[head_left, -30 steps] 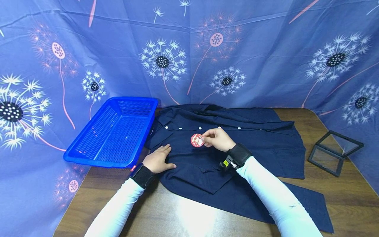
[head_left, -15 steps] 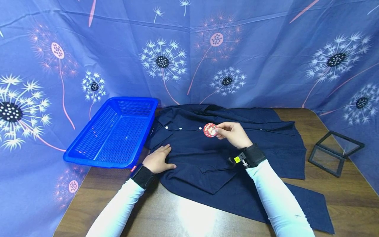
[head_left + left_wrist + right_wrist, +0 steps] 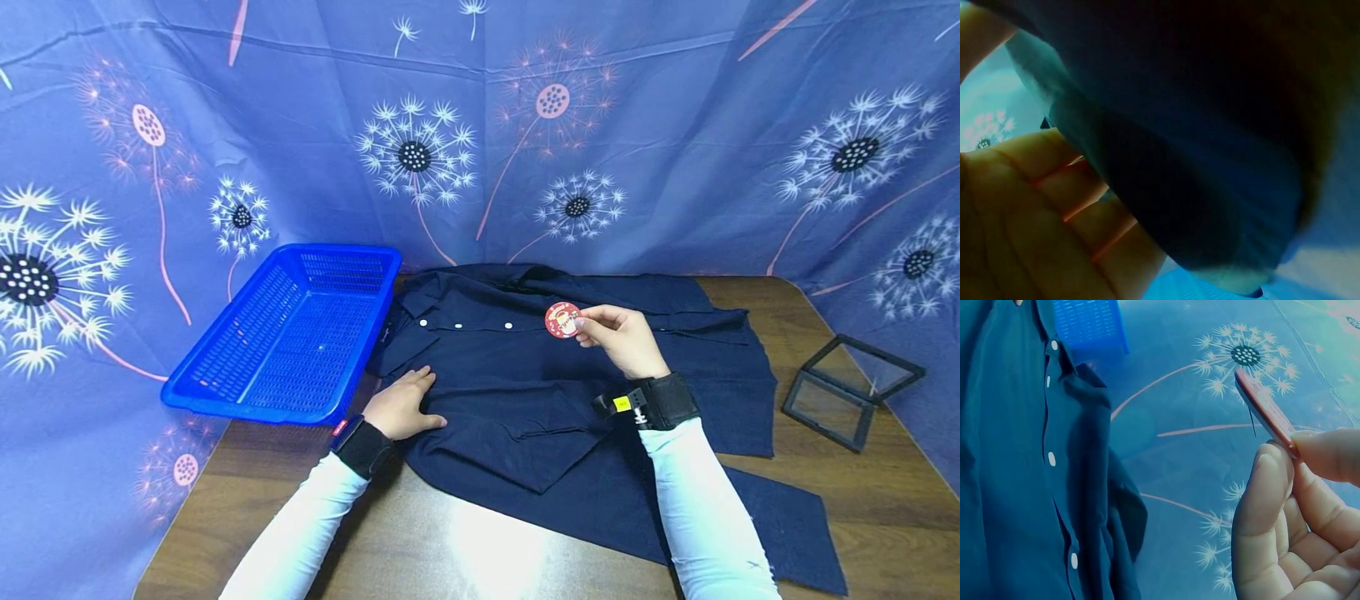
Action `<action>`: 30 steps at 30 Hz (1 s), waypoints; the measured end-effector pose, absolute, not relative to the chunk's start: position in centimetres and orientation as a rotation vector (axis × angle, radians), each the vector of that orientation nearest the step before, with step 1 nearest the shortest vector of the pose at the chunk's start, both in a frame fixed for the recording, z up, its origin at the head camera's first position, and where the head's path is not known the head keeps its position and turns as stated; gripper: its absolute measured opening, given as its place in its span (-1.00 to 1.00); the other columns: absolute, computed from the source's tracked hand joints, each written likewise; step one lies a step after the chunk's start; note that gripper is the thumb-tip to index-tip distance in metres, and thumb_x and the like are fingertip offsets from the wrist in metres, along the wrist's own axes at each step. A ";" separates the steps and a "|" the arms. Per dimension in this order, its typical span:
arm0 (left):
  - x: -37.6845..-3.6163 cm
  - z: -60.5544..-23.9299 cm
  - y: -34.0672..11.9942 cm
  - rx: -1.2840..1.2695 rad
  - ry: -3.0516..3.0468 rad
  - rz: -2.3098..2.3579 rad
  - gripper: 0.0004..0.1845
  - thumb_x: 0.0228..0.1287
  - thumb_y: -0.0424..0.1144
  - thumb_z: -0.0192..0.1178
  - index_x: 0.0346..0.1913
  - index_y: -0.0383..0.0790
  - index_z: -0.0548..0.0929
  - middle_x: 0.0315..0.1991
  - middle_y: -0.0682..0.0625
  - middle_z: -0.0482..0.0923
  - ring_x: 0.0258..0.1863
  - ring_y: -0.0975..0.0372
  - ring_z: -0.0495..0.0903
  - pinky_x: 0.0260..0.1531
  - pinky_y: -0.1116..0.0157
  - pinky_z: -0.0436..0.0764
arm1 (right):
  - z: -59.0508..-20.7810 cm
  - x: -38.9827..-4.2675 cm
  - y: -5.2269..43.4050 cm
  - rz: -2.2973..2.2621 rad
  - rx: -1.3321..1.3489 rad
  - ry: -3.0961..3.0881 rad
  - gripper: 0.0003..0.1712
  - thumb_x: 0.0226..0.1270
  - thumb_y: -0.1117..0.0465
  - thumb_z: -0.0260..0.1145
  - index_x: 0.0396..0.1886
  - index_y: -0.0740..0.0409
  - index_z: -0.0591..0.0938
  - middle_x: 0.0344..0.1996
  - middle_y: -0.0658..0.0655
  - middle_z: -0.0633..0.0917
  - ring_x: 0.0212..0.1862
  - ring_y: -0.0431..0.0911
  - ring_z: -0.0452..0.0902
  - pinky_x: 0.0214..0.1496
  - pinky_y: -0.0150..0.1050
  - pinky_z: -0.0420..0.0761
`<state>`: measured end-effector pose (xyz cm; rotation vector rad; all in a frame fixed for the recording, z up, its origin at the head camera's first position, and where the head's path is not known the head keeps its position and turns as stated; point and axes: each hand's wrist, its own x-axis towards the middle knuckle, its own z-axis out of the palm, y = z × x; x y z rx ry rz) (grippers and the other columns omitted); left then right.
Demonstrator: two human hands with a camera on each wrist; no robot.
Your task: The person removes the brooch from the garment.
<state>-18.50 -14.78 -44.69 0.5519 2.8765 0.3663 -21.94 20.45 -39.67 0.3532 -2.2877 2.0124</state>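
A dark navy button-up shirt (image 3: 495, 367) lies spread on the table, its white buttons along the front. My right hand (image 3: 628, 342) pinches a round red pin badge (image 3: 562, 320) by its edge, between thumb and fingers. The badge is held above the shirt's button line, its printed face towards the head camera. Seen edge-on in the right wrist view, the badge (image 3: 1264, 407) has a thin pin sticking out behind it. On the shirt near the collar, my left hand (image 3: 397, 406) rests with fingers extended. Dark cloth fills much of the left wrist view beside the left palm (image 3: 1029, 231).
A blue perforated plastic basket (image 3: 281, 412) stands left of the shirt. At the right of the wooden table (image 3: 900, 533) sits an unfolded black-framed case (image 3: 855, 390) with clear panels. A blue dandelion-print cloth (image 3: 480, 125) hangs behind the table.
My right hand has lifted away from the shirt front and moved right with the badge. The left hand has stayed in place on the shirt.
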 end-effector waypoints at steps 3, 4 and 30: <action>-18.5 -44.8 -14.7 0.570 2.883 0.370 -0.10 0.08 0.09 0.40 0.36 -0.42 0.38 0.43 -0.29 0.28 0.45 -0.12 0.25 0.42 0.01 0.25 | -39.9 -21.8 20.5 2.019 0.344 -2.253 -0.63 0.33 0.35 0.30 -0.07 0.66 0.55 -0.49 -0.18 0.72 -0.43 -0.32 0.65 -0.30 -0.42 0.68; -18.4 -44.8 -14.6 0.575 2.883 0.372 -0.11 0.08 0.08 0.40 0.36 -0.43 0.38 0.43 -0.30 0.28 0.45 -0.12 0.25 0.42 0.01 0.26 | -40.0 -21.7 20.5 2.022 0.344 -2.245 -0.63 0.33 0.35 0.30 -0.07 0.66 0.55 -0.49 -0.17 0.72 -0.43 -0.32 0.66 -0.31 -0.42 0.68; -18.2 -42.3 -10.8 0.576 3.066 0.949 -0.45 0.32 0.02 0.22 0.23 -0.28 0.56 0.17 -0.15 0.61 0.20 0.03 0.57 0.20 0.05 0.51 | -38.7 -20.4 20.0 1.877 0.383 -2.261 -0.73 0.32 0.37 0.31 -0.14 0.57 0.62 -0.47 -0.13 0.72 -0.42 -0.33 0.66 -0.29 -0.43 0.68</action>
